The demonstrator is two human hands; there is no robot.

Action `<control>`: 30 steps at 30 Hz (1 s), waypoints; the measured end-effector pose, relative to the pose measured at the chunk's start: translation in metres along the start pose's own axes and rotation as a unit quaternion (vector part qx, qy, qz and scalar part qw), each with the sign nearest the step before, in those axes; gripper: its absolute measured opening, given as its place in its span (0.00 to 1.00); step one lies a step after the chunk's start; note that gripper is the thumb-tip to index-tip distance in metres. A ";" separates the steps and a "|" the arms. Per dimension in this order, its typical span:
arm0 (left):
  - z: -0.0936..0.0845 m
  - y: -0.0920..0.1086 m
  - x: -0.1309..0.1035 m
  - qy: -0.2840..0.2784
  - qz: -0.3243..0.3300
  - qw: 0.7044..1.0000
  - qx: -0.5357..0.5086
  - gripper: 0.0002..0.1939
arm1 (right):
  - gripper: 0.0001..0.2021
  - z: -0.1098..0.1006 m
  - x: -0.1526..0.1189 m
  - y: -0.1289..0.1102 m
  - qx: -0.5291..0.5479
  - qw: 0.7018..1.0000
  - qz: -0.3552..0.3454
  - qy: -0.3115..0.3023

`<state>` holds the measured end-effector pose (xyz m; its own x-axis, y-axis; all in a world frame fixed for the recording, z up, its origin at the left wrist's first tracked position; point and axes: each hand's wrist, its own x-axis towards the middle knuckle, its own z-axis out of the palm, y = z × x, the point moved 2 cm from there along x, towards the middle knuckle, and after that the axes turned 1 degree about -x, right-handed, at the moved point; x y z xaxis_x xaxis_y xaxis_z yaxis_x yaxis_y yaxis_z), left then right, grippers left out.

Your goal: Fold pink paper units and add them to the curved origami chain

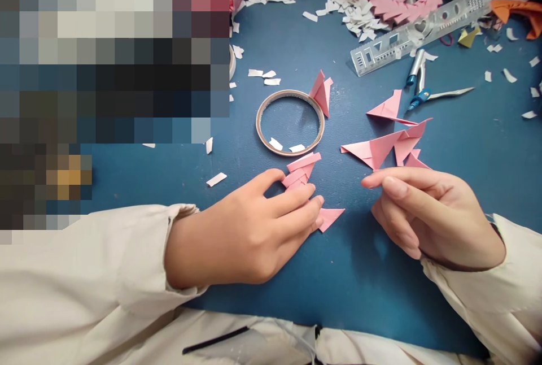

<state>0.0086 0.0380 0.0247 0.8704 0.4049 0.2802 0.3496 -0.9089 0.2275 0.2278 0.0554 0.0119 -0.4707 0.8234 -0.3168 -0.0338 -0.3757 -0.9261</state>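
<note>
My left hand [245, 229] is closed around a short chain of interlocked pink folded paper pieces [302, 170], resting on the table. Its fingers cover the chain's lower part. A pink paper point [332, 218] sticks out beyond the fingertips. To the right, my right hand [427, 212] has its thumb pressed against the index finger in a pinch. Whether anything tiny is between them cannot be made out. Just beyond this hand lie several loose pink folded pieces [381, 147]. A thin roll of tape [259, 127] lies above my left hand, with another pink folded piece [324, 94] against its rim.
At the back right are a pink paper ring [376, 0], a clear ruler [381, 51] and open scissors [425, 95] with blue parts. White paper scraps [359, 17] are strewn over the blue table [271, 308]. Orange folded paper [520, 12] lies far right. Blurred blocks hide the upper left.
</note>
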 end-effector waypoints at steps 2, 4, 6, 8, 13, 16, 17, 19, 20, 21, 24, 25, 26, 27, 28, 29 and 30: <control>0.000 0.000 0.000 0.000 0.003 1.000 0.004 0.16 | 0.04 0.002 -0.001 -0.001 -0.012 1.000 -0.022 -0.002; 0.000 0.000 0.000 0.000 0.004 1.000 0.008 0.16 | 0.03 0.004 -0.002 -0.003 -0.035 0.999 -0.037 0.007; 0.000 -0.001 0.000 0.000 0.006 1.000 0.007 0.15 | 0.06 0.007 -0.004 -0.003 -0.066 0.997 -0.043 0.012; 0.000 0.000 -0.002 0.002 0.013 1.000 0.009 0.15 | 0.06 0.009 -0.007 -0.003 -0.105 0.993 -0.051 0.002; 0.000 0.000 -0.003 0.002 0.022 1.000 0.014 0.13 | 0.06 0.011 -0.010 -0.001 -0.207 0.974 -0.084 -0.029; 0.001 0.000 -0.002 0.009 0.019 1.000 0.018 0.13 | 0.07 0.012 -0.009 -0.001 -0.236 0.966 -0.098 -0.033; 0.001 0.000 -0.002 0.010 0.020 1.000 0.019 0.13 | 0.07 0.012 -0.008 -0.001 -0.244 0.964 -0.103 -0.036; 0.001 0.000 -0.001 0.013 0.025 0.999 0.021 0.13 | 0.07 0.011 -0.008 -0.001 -0.250 0.960 -0.115 -0.050; 0.001 0.000 -0.002 0.013 0.027 0.999 0.021 0.13 | 0.07 0.011 -0.008 -0.002 -0.251 0.958 -0.121 -0.060; 0.001 0.000 -0.002 0.013 0.029 0.999 0.021 0.13 | 0.07 0.010 -0.008 -0.002 -0.252 0.957 -0.127 -0.072; 0.000 0.000 -0.002 0.012 0.029 0.999 0.021 0.13 | 0.09 0.007 -0.010 -0.002 -0.261 0.948 -0.151 -0.103; 0.000 0.000 -0.002 0.012 0.029 0.999 0.022 0.13 | 0.09 0.006 -0.010 -0.002 -0.267 0.944 -0.159 -0.110; 0.000 0.000 -0.002 0.011 0.030 0.999 0.023 0.13 | 0.10 0.006 -0.011 -0.002 -0.273 0.940 -0.165 -0.118; 0.000 0.000 -0.001 0.008 0.029 0.999 0.024 0.13 | 0.10 0.005 -0.011 -0.001 -0.279 0.937 -0.167 -0.126; 0.000 0.000 -0.001 0.005 0.028 0.999 0.025 0.14 | 0.10 0.005 -0.011 0.000 -0.283 0.935 -0.169 -0.132; 0.001 0.000 -0.001 0.001 0.026 0.999 0.026 0.14 | 0.10 0.005 -0.011 0.001 -0.283 0.933 -0.172 -0.138; 0.001 0.000 -0.002 0.000 0.025 0.999 0.027 0.14 | 0.10 0.005 -0.011 0.002 -0.280 0.933 -0.176 -0.142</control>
<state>0.0074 0.0377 0.0236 0.8871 0.3596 0.2893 0.3244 -0.9317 0.1634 0.2284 0.0435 0.0149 -0.7346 0.6782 0.0212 0.1984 0.2445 -0.9491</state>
